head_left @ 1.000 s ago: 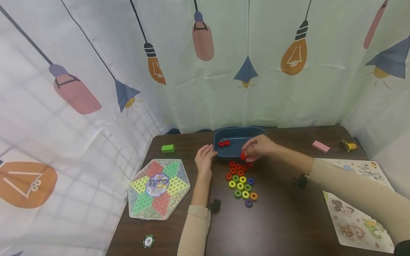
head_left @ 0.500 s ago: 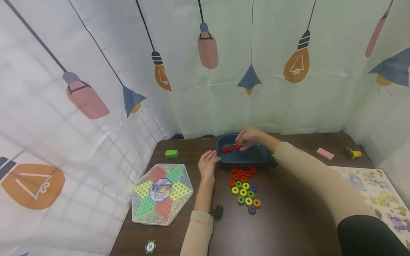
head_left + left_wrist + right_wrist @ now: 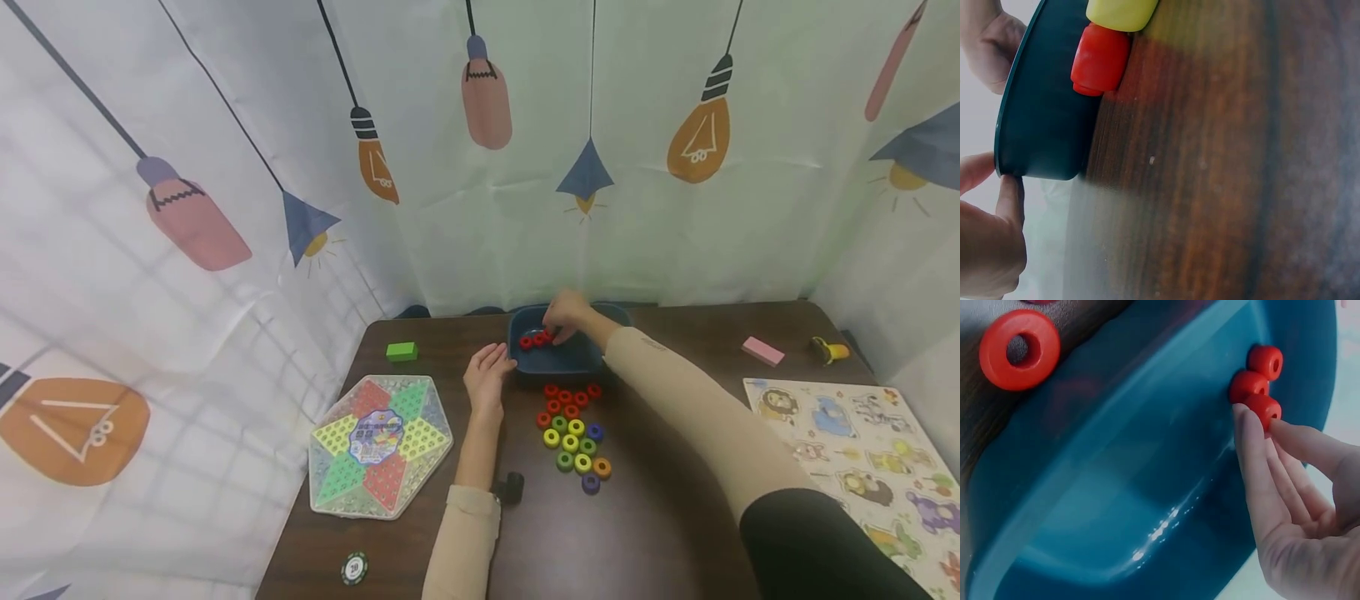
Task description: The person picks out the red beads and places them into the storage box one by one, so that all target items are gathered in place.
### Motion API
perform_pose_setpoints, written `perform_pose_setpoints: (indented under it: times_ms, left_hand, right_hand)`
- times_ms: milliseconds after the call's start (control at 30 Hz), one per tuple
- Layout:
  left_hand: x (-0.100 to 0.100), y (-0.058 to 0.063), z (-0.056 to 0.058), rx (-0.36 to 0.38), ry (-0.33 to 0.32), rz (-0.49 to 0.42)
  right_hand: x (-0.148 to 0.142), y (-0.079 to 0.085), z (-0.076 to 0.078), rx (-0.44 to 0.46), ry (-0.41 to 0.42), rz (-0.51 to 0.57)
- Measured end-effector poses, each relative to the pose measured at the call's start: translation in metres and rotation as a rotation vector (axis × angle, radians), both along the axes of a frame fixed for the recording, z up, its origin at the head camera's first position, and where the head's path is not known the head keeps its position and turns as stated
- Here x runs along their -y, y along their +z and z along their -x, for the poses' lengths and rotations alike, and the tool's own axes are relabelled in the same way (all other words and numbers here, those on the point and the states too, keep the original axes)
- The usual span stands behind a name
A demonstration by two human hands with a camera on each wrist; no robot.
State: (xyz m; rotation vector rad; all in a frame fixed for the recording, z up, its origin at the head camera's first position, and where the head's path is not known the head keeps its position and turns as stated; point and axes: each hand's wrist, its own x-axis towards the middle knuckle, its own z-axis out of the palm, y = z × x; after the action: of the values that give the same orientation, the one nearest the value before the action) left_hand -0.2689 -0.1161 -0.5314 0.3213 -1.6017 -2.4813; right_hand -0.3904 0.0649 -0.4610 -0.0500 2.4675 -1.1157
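Observation:
A dark blue plastic bin (image 3: 558, 367) stands at the back of the table. My left hand (image 3: 487, 379) is at its left corner, with thumb and forefinger at the rim in the left wrist view. Inside the bin my right hand (image 3: 1304, 506) pinches a red ring bead (image 3: 1264, 410) between thumb and fingers. That bead sits at the end of a row with two other red beads (image 3: 1265, 362) in the right wrist view. In front of the bin lie several red ring beads (image 3: 571, 412), then yellow, green, blue and orange ones (image 3: 583, 463).
A Chinese checkers board (image 3: 381, 446) lies at the left, with a green block (image 3: 402, 352) behind it and a poker chip (image 3: 355, 568) in front. At the right are an animal puzzle board (image 3: 862, 450), a pink block (image 3: 763, 351) and a small yellow item (image 3: 830, 351).
My right hand has carried a red bead from over the bin's front edge into the bin, leftward to the two beads there. My left hand stays at the bin's corner.

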Motion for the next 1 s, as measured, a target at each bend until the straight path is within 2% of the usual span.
perform_pose_setpoints:
  times_ms: [167,300,433,767,867,1000]
  left_hand:
    - [0.0,0.002,0.001,0.004,-0.001,-0.003]
    - [-0.002,0.0,0.001,0.003,0.029,0.016]
    - [-0.001,-0.001,0.002,0.008,0.019,0.007]
    - [-0.004,-0.002,0.0,-0.008,0.021,0.019]
    - [-0.004,-0.002,0.0,-0.01,0.027,0.022]
    - [-0.002,0.0,0.001,-0.02,0.034,0.013]
  right_hand:
    - [0.001,-0.004,0.004,0.007,-0.058,0.03]
    - [-0.002,-0.004,0.004,0.003,-0.042,-0.012]
    - [-0.005,-0.005,0.003,-0.011,0.003,-0.063]
    - [-0.018,-0.02,0.003,0.008,0.03,0.033]
    - [-0.023,-0.02,0.002,0.023,0.032,0.053]
    - [-0.03,-0.014,-0.001,0.071,0.034,0.152]
